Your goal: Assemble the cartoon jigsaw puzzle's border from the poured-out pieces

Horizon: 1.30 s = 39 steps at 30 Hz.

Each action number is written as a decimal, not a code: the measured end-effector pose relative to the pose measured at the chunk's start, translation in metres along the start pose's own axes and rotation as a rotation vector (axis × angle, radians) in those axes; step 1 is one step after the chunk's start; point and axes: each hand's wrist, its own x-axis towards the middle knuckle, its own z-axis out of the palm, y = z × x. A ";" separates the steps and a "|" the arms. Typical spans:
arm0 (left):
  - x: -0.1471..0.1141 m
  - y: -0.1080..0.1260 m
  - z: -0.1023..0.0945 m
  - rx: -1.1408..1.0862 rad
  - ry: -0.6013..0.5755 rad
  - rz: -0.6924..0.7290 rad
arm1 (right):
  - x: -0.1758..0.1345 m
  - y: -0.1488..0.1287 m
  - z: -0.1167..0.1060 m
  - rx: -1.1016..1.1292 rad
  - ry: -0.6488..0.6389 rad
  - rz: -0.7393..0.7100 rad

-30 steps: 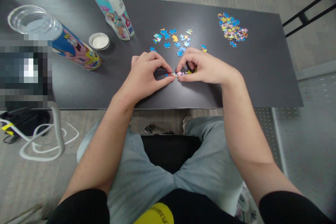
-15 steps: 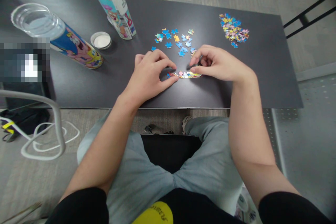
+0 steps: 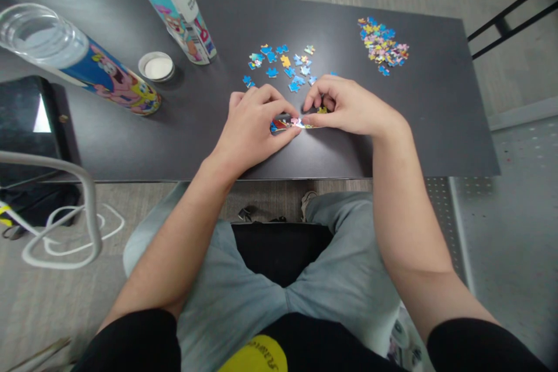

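Note:
A short strip of joined jigsaw pieces [image 3: 282,125] lies near the front edge of the dark table [image 3: 209,145]. My left hand [image 3: 255,122] has its thumb and fingers closed around the left part of it. From the other side, my right hand [image 3: 353,106] grips the right part between thumb and curled fingers, covering much of that end. A yellow bit of puzzle [image 3: 322,110] shows under the right hand's fingers. Just beyond the hands, several loose jigsaw pieces [image 3: 285,61], mostly blue, are scattered.
At the far right sits a pile of mixed jigsaw pieces [image 3: 383,43]. Two clear tubes with cartoon labels stand on the left, one nearer [image 3: 113,78] and one farther [image 3: 183,17]. Between them lies a white-topped lid [image 3: 157,66]. A black device [image 3: 26,122] rests at the left edge.
My right hand has moved slightly left along the strip, closer to my left hand. The left hand has shifted a little right, and the view has turned slightly.

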 end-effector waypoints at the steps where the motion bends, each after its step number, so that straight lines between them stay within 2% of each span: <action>1: 0.000 -0.001 0.000 -0.002 0.000 0.003 | 0.000 0.000 0.000 -0.011 0.000 -0.002; 10: -0.001 -0.002 0.005 0.035 0.056 0.003 | 0.000 0.004 0.000 -0.067 -0.005 -0.013; 20: -0.014 -0.020 -0.023 0.018 0.066 -0.039 | 0.002 0.003 0.001 -0.050 -0.009 -0.008; 28: -0.017 -0.016 -0.020 0.012 0.027 -0.033 | 0.002 0.003 0.002 -0.064 0.008 -0.016; 39: -0.016 -0.001 -0.011 -0.001 0.063 -0.100 | 0.003 0.004 0.004 -0.064 0.015 -0.014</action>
